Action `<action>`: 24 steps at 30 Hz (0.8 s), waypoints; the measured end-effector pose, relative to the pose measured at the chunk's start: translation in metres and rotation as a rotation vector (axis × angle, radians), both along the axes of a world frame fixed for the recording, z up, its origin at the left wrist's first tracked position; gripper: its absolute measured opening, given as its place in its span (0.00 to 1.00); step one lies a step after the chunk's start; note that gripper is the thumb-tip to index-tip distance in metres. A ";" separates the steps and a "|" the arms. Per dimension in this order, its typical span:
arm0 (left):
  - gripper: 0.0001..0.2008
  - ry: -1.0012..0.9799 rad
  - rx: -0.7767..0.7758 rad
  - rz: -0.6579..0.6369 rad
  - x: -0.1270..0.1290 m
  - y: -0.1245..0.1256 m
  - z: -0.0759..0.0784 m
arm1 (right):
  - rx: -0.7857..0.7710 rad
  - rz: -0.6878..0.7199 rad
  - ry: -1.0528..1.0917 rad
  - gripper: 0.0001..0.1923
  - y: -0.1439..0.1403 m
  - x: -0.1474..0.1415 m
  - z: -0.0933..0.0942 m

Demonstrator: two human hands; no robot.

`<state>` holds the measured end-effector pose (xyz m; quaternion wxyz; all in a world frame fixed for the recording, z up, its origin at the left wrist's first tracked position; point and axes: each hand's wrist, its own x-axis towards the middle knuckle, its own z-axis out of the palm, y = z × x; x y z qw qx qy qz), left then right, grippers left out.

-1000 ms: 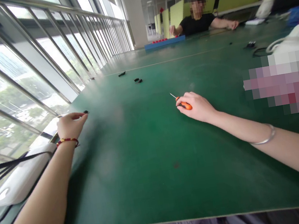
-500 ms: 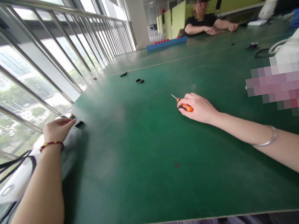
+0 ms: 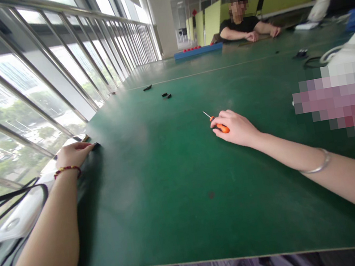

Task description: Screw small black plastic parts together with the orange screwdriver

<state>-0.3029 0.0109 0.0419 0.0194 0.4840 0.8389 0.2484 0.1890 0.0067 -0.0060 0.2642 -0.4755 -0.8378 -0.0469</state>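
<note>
My right hand (image 3: 235, 128) is closed around the orange and black handle of a screwdriver (image 3: 222, 128), its thin metal shaft pointing away to the upper left. At the table's left edge, my left hand (image 3: 75, 154) pinches a small black part (image 3: 96, 145) between thumb and fingertips. That part rests at the tabletop, and its exact kind is too small to make out. A phone-like flat object (image 3: 82, 138) lies just beyond the left hand, partly covered by it.
Small black pieces (image 3: 166, 96) and another black piece (image 3: 147, 87) lie farther back on the green table (image 3: 160, 190). A metal railing (image 3: 63, 84) runs along the left. A person (image 3: 241, 27) sits at the far side near a blue strip (image 3: 198, 51). White bags (image 3: 348, 54) stand right.
My left hand has moved slightly right and its fingertips have come onto the small black part. The right hand and screwdriver have stayed in place.
</note>
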 end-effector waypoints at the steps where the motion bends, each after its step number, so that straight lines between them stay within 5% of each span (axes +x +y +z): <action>1: 0.17 0.006 -0.003 0.003 0.000 0.000 0.000 | 0.001 0.000 -0.003 0.07 0.000 0.000 0.000; 13: 0.18 0.016 -0.016 -0.026 -0.002 0.004 -0.005 | 0.009 -0.016 0.009 0.07 -0.002 -0.002 0.001; 19: 0.17 -0.164 0.155 -0.266 0.088 0.007 -0.004 | 0.041 -0.016 0.134 0.07 -0.011 -0.008 0.003; 24: 0.14 -0.309 0.174 -0.702 0.183 0.022 -0.013 | 0.062 0.111 0.152 0.07 -0.030 0.001 0.006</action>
